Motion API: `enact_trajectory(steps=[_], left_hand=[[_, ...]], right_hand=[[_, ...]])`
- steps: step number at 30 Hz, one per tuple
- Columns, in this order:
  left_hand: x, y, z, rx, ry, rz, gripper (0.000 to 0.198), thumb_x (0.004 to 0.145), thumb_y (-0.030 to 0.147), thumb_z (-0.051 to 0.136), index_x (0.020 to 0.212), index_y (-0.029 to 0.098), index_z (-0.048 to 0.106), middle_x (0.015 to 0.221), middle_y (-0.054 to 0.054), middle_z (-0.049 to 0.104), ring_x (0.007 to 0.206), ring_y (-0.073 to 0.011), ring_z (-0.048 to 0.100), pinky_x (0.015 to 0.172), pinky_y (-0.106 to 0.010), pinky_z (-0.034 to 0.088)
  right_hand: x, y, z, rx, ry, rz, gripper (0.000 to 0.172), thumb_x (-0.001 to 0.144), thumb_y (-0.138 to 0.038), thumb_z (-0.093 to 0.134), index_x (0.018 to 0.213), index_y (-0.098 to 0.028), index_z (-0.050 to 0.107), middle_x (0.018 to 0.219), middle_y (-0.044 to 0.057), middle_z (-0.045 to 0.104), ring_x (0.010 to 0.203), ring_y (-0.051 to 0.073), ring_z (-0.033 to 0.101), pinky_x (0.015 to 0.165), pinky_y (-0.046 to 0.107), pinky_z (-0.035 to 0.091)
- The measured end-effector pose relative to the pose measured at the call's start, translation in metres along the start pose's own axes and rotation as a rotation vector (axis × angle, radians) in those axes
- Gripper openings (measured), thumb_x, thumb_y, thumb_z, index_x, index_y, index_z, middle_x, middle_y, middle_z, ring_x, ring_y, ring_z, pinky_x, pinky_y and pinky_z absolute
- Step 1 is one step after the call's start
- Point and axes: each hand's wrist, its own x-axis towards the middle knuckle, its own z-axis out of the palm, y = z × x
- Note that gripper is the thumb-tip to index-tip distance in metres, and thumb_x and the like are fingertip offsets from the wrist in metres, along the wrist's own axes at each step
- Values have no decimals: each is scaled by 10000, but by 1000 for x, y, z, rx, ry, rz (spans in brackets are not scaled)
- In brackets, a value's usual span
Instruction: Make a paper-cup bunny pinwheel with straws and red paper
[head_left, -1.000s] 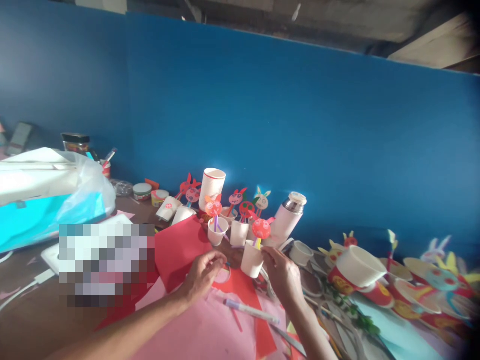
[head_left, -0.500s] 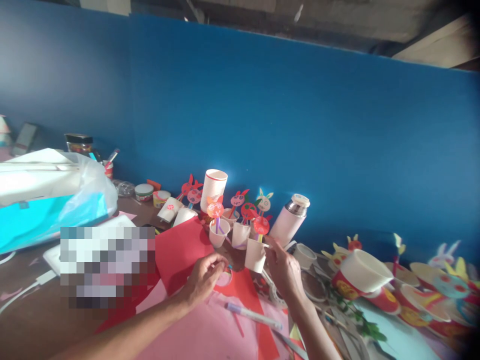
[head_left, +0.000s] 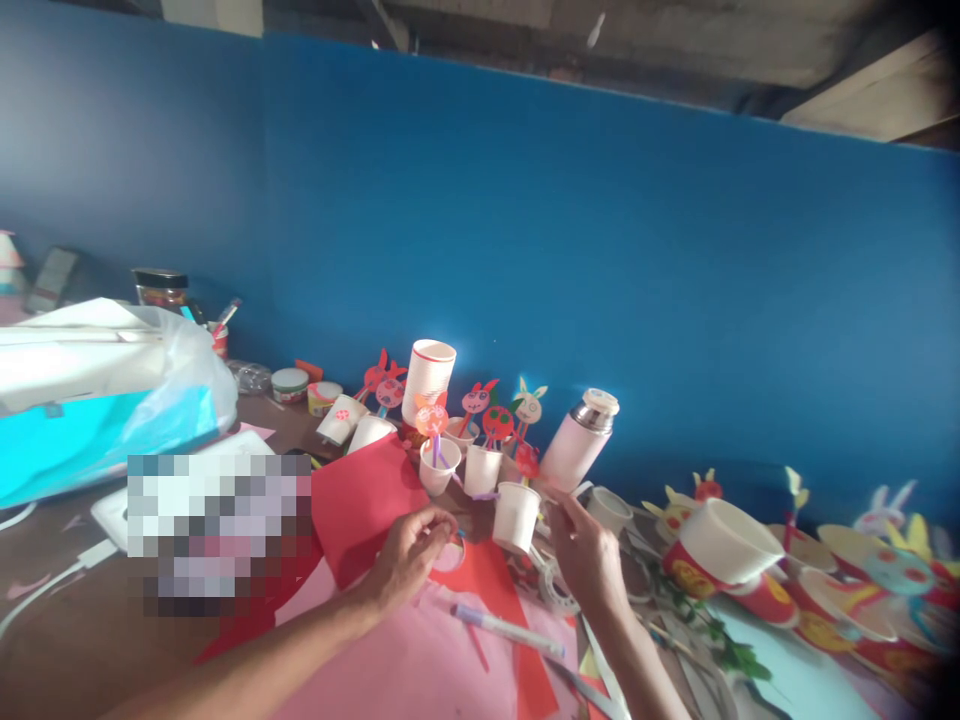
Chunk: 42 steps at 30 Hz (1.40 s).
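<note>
Fairly bright, soft light washes the desk [head_left: 52, 640], while the ceiling [head_left: 495, 40] lies dim. A pale sheen whitens the far left of the blue wall [head_left: 562, 220], and glare glows round the tops of the cup stack [head_left: 430, 380] and the flask [head_left: 574, 450]. Slight haze softens both hands, left [head_left: 420, 550] and right [head_left: 581, 535]. Red cups [head_left: 819, 625] at the right look stretched and smeared, their print perhaps unreadable; the upper right corner falls black, and coarse mosaic squares [head_left: 217, 530] mask a patch at left
</note>
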Motion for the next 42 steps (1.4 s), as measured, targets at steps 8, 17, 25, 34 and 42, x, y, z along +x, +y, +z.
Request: enact_trajectory(steps=[8, 17, 25, 34, 42], left_hand=[[-6, 7, 6, 41, -12, 118, 268, 827, 382, 461, 753, 162, 596, 752, -31, 608, 705, -157, 533, 649, -227, 396], [-9, 6, 7, 22, -36, 93, 300, 835, 411, 462, 757, 154, 595, 692, -21, 597, 670, -146, 545, 647, -224, 422], [-13, -1, 10, 12, -102, 104, 315, 856, 406, 447, 780, 152, 617, 746, -43, 619, 729, -160, 568, 690, -231, 435], [-13, -2, 8, 68, -95, 151, 302, 871, 374, 416, 724, 161, 573, 710, -26, 572, 693, -151, 528, 652, -223, 404], [-11, -7, 9, 56, -103, 128, 302, 877, 378, 416, 762, 156, 585, 705, -21, 556, 673, -146, 511, 631, -229, 395]], right_hand=[[-51, 10, -20, 76, 15, -46, 300, 872, -354, 414, 931, -211, 672, 814, 55, 720, 687, 173, 669, 634, 225, 486], [-75, 19, -14, -58, -62, -20, 266, 889, -332, 423, 864, -249, 675, 807, 20, 682, 763, 169, 633, 687, 240, 451], [-38, 20, -6, -110, -72, 19, 276, 877, -325, 410, 969, -246, 658, 856, 21, 673, 695, 151, 628, 596, 221, 428], [21, 7, 5, -145, -105, 61, 303, 867, -320, 400, 1020, -267, 657, 772, 18, 713, 723, 179, 655, 572, 228, 398], [20, 0, 13, -86, -133, 46, 251, 832, -316, 441, 890, -263, 680, 721, -4, 713, 668, 174, 653, 558, 224, 401]])
